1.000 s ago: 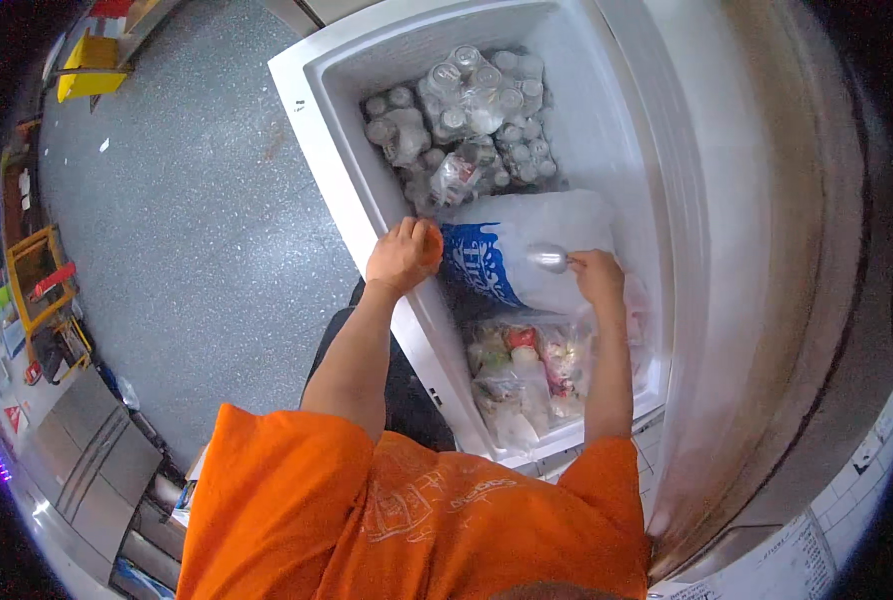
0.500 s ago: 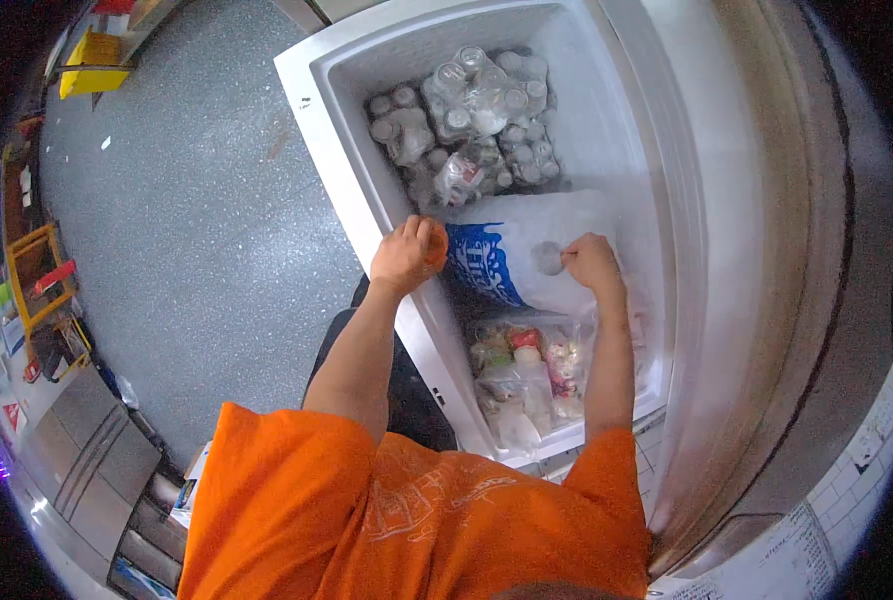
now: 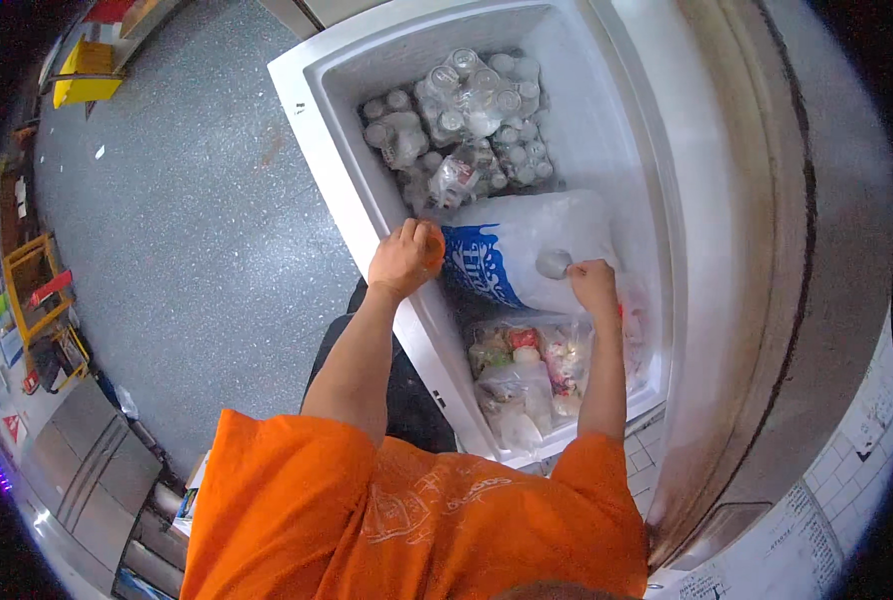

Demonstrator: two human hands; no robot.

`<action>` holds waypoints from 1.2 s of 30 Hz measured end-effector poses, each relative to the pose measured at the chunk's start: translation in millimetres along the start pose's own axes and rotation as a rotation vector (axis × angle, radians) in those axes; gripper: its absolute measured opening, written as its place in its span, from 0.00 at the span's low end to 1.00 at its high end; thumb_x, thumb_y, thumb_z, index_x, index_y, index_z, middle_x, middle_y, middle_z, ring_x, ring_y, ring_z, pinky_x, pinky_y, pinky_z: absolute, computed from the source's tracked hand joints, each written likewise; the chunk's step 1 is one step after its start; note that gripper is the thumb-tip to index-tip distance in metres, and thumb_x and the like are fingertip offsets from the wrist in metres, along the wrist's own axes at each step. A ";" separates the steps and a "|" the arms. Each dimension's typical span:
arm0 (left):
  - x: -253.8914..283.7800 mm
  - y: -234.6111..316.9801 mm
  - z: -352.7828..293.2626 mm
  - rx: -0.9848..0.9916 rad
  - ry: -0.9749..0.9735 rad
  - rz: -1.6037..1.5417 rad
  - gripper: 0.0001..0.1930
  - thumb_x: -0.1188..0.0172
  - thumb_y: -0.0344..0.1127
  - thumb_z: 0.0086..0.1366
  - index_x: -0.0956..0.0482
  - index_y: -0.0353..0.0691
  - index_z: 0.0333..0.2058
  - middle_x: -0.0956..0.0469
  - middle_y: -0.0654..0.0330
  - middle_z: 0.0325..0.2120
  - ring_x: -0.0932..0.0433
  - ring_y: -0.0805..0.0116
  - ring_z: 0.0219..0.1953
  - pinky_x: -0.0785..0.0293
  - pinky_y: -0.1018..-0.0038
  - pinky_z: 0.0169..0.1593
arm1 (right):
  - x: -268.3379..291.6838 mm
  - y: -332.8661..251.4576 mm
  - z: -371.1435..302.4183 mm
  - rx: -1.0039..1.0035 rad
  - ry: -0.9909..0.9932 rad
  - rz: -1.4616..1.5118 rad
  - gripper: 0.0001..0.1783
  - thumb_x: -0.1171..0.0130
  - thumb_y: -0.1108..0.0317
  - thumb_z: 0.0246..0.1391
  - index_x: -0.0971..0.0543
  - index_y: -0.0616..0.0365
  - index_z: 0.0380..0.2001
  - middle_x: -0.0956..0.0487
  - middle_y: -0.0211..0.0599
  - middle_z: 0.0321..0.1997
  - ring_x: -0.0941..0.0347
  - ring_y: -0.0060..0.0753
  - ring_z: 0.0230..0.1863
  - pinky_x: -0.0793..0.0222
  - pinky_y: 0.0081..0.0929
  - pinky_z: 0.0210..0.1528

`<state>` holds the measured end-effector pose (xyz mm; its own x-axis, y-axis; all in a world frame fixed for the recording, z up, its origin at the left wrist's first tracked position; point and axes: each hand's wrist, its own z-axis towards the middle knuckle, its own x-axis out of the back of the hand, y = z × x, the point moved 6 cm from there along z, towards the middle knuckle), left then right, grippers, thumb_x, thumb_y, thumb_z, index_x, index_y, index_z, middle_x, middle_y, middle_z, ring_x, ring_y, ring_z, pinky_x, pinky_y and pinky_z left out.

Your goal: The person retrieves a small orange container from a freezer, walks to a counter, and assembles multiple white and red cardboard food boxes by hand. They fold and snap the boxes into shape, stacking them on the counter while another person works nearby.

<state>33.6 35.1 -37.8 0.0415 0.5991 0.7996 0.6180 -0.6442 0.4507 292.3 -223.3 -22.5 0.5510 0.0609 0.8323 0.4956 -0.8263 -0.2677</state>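
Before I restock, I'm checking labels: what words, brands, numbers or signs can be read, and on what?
I won't copy wording, but print shows here:
White bag: large sideways white lettering on blue.
Orange shirt: pale lettering and a line drawing, creased.
White sheet, lower right: dark writing, mostly too small to read.
Freezer rim: tiny dark marks, unreadable.
Bottles: any label print too blurred to read.

I see white lettering on the blue panel of the white bag, pale print on my orange shirt, dark writing on the white sheet at near right.
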 end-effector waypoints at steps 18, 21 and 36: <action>0.2 0.5 -2.0 0.004 -0.014 0.027 0.34 0.27 0.45 0.50 0.31 0.44 0.54 0.27 0.55 0.45 0.21 0.50 0.47 0.21 0.56 0.47 | -55.4 26.0 80.6 0.099 -0.244 -0.270 0.09 0.37 0.65 0.45 0.12 0.55 0.28 0.16 0.55 0.33 0.17 0.53 0.37 0.21 0.42 0.43; -1.3 -1.9 -4.4 0.028 0.004 0.028 0.33 0.27 0.45 0.50 0.31 0.44 0.54 0.27 0.55 0.45 0.21 0.50 0.47 0.21 0.57 0.47 | -0.3 -13.4 81.2 0.103 -0.242 -0.371 0.09 0.38 0.65 0.44 0.12 0.54 0.28 0.16 0.55 0.34 0.17 0.51 0.37 0.21 0.42 0.43; 8.6 1.1 -3.9 0.006 0.003 0.027 0.31 0.29 0.44 0.53 0.31 0.42 0.53 0.26 0.55 0.45 0.21 0.51 0.47 0.21 0.59 0.49 | -53.6 31.1 125.4 0.037 -0.625 -0.445 0.19 0.31 0.56 0.36 0.15 0.64 0.23 0.16 0.51 0.26 0.19 0.43 0.25 0.23 0.41 0.30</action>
<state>31.6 37.7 -28.8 0.0561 0.5802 0.8126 0.6210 -0.6576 0.4266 362.4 -182.1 -136.3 0.5661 0.6976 0.4393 0.7756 -0.6312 0.0030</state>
